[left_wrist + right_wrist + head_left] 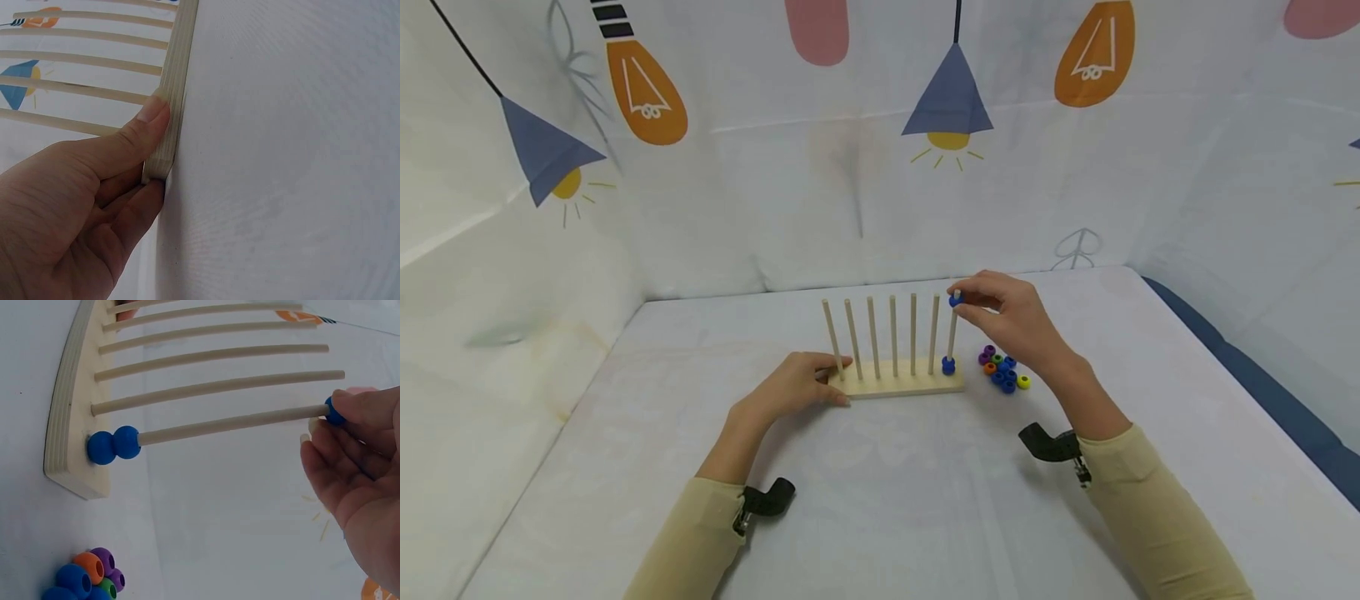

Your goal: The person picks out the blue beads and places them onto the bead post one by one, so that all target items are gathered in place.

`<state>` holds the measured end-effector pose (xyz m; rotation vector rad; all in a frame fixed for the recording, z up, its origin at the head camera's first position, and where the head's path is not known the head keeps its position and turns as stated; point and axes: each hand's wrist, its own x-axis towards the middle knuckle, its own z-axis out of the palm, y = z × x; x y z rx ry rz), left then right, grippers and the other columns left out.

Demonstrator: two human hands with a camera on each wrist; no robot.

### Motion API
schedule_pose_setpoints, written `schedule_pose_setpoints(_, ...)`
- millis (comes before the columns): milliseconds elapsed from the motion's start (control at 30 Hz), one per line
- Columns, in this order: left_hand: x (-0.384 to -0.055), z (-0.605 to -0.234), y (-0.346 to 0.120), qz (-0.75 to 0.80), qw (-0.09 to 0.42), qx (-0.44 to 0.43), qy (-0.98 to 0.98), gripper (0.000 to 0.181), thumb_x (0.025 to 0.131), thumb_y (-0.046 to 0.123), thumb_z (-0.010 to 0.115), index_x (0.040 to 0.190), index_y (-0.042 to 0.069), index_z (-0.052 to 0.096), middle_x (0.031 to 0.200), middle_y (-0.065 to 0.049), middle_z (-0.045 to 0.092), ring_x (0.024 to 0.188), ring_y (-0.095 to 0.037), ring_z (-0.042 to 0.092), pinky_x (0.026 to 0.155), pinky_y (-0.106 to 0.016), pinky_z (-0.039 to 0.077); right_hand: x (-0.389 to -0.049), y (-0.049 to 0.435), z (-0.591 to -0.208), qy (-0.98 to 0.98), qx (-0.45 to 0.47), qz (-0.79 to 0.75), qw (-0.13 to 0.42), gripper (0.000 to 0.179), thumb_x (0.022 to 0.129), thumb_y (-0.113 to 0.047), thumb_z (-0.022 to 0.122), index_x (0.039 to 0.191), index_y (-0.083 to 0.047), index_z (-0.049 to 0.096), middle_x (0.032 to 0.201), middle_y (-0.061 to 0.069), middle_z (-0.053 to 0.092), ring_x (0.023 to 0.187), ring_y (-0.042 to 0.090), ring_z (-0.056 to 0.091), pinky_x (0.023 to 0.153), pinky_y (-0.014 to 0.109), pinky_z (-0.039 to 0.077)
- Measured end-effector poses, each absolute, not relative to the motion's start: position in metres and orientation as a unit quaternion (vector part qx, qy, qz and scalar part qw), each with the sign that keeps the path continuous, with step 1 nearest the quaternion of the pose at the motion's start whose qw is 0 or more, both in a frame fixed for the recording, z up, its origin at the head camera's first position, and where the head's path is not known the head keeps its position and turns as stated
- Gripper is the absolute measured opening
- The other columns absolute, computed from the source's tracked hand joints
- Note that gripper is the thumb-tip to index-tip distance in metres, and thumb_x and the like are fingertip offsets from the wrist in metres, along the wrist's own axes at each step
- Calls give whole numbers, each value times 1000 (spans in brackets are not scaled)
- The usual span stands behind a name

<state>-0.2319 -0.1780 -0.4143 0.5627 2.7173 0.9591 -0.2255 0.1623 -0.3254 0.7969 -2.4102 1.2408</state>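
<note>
A wooden peg rack (895, 385) with a row of upright pegs stands on the white table. My left hand (797, 379) grips the left end of its base, thumb on the front edge, as the left wrist view also shows. At the rightmost peg's top, my right hand (1007, 312) pinches a blue bead (334, 411) between thumb and fingers, the bead around the peg's tip. Two blue beads (114, 445) sit stacked at the bottom of that same peg. The other pegs carry no beads.
To the right of the rack lies a loose pile of beads (1002, 371) in blue, purple, orange, green and yellow. A white cloth wall (865, 208) printed with lamps and bulbs rises behind the table (880, 500).
</note>
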Motion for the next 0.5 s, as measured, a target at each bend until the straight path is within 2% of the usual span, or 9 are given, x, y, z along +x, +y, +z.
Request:
schedule_pose_setpoints(100,-233,-414,-178,325,104,188,921,62,79,34,84,136,22,63,143,7,59,139,-19,49,110,-42,45,-227,164,-326,-855,267,426,124,20,93,-5,67,113,-9,72,108,6,70,97,16,66,90,19,54)
schedule_pose_setpoints(300,-233,-413,-177,323,107,183,922,64,78,34,84,137,22,62,143,1,59,139,-22,49,111,-43,44,-229,164,-329,-878,255,400,60,16,94,-6,67,109,-8,72,110,8,71,98,21,67,95,43,56)
schedule_pose_setpoints(500,-233,-414,-178,323,104,185,922,63,79,34,84,137,22,62,143,4,59,139,-21,49,111,-43,45,-233,164,-335,-897,240,370,-5,18,93,-8,67,110,-12,72,107,7,73,99,22,69,91,45,58)
